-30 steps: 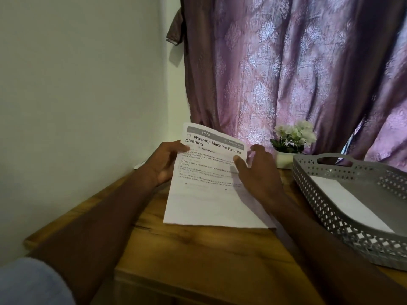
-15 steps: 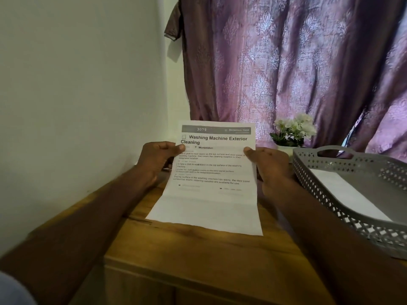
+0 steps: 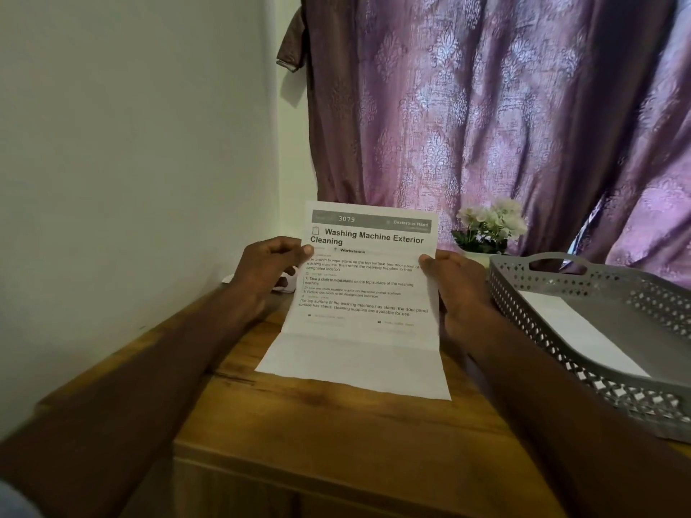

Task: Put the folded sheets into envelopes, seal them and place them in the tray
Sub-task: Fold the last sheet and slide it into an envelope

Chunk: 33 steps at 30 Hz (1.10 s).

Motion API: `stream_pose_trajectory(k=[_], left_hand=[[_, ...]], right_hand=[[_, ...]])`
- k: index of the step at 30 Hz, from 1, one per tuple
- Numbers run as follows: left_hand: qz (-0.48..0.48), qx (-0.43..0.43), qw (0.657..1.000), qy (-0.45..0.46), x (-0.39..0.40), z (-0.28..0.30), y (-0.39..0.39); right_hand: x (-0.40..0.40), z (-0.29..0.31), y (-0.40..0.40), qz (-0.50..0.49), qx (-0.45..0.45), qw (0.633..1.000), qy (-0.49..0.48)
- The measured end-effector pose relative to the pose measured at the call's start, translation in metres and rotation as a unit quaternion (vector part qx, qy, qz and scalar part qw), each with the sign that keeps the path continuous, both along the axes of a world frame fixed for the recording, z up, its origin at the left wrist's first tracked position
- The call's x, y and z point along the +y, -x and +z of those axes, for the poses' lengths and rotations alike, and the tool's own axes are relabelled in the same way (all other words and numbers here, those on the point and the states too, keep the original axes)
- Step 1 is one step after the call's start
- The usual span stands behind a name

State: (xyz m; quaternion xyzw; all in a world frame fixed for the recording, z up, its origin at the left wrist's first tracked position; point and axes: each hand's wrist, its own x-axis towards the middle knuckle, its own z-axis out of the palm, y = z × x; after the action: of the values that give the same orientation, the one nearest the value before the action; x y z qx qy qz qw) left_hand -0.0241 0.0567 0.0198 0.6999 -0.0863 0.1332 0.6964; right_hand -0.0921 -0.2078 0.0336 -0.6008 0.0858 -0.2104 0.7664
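purple curtain (image 3: 486,106) and a pale wall (image 3: 131,143) close in the wooden table (image 3: 336,424). both hands pinch the unfolded sheet (image 3: 362,323) by its side edges, left hand (image 3: 267,269), right hand (image 3: 458,287), lower edge over the tabletop. grey tray (image 3: 561,330) sits just right, holding a white envelope (image 3: 576,330).

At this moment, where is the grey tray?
In the head view the tray sits on the right side of the wooden table, just right of the right hand, with the flower pot behind its left corner.

Left hand (image 3: 267,269) and right hand (image 3: 458,287) pinching, raised.
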Motion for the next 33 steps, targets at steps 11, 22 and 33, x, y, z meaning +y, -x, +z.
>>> stream_pose_trajectory(k=[11,22,33], left_hand=[[-0.058,0.03,0.995,0.077,-0.0011,0.0016,0.0042],[-0.057,0.06,0.988,0.131,-0.0045,0.0058,0.0067],[0.092,0.041,0.992,0.081,-0.0041,0.0022,0.0016]], right_hand=[[-0.004,-0.002,-0.007,0.013,-0.004,1.0,-0.01],[-0.0024,-0.0004,-0.0005,0.033,-0.003,0.999,-0.037],[-0.0011,-0.0072,-0.0082,-0.017,-0.029,0.999,0.004]])
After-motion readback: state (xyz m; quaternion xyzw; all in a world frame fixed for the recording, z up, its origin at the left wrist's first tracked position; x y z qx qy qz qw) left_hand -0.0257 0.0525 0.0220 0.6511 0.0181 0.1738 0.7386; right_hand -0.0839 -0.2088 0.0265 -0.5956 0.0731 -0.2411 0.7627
